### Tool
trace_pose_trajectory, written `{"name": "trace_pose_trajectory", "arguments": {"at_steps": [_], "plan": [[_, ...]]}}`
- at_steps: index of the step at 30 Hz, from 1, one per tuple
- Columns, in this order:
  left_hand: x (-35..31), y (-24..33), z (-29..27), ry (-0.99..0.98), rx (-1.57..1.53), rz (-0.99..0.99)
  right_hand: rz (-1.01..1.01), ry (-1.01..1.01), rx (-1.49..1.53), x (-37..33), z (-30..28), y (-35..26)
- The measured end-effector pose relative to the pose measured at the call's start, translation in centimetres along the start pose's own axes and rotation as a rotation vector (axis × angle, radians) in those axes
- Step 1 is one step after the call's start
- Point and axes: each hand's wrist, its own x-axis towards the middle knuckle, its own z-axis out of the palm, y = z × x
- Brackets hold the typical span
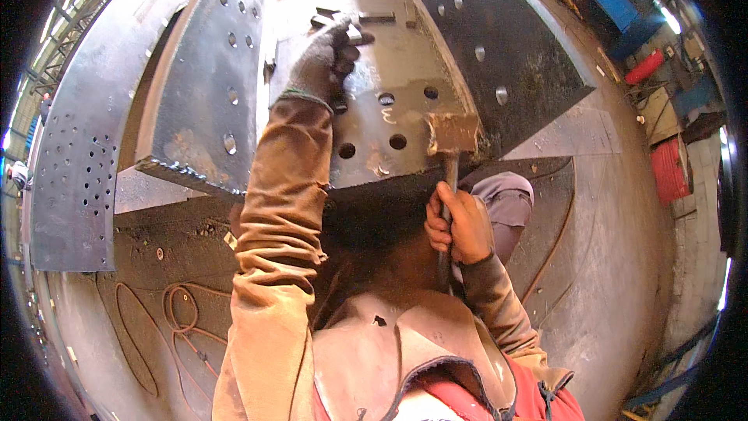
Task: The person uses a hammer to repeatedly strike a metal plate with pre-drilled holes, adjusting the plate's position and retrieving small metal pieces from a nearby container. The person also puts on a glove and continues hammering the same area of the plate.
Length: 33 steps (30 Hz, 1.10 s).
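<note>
My right hand [463, 226], bare, wraps round the handle of a hammer [453, 134]. Its rusty block head is raised, overlapping the near end of a steel beam's web. In a dark glove, my left hand [326, 58] reaches farther over the same steel beam [366, 152], its fingers curled round a small metal piece [354, 33] that is partly hidden. Just beyond the fingers, short dark bars [378, 17] lie on the plate. Round holes and chalk marks show on the web near the hammer.
Tall drilled flanges rise on the left [199, 93] and right [502, 39] of the web. Another drilled steel plate [74, 179] stands farther left. A thin brown hose [183, 308] loops over the floor at lower left. Blue cabinets [612, 0] and a red coil [670, 171] are at right.
</note>
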Motion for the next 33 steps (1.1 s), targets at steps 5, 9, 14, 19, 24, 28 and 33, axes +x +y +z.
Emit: {"name": "trace_pose_trajectory", "arguments": {"at_steps": [5, 9, 14, 19, 24, 28, 33], "plan": [[0.1, 0.9, -1.1, 0.046, 0.278, 0.194, 0.004, 0.000, 0.026, 0.3, -0.4, 0.2], [1.1, 0.5, -2.8, -0.094, 0.205, 0.129, -0.005, -0.047, 0.050, 0.4, -0.5, 0.2], [-0.1, 0.2, -1.5, 0.090, 0.557, 0.230, -0.013, -0.041, 0.003, 0.5, -0.6, 0.0], [0.6, 0.4, -2.3, -0.022, 0.868, 0.417, -0.005, -0.011, -0.011, 0.3, -0.2, -0.2], [-0.2, 0.5, -1.2, -0.032, 0.970, 0.498, 0.010, 0.000, -0.021, 0.6, -0.5, 0.0], [-4.3, 2.2, 2.8, 0.045, 0.900, 0.525, -0.008, -0.013, 0.014, 0.7, -0.4, 0.3], [-4.7, 1.6, 1.9, -0.009, 0.902, 0.490, -0.003, -0.033, 0.026, 0.9, -0.6, 0.5]]}}
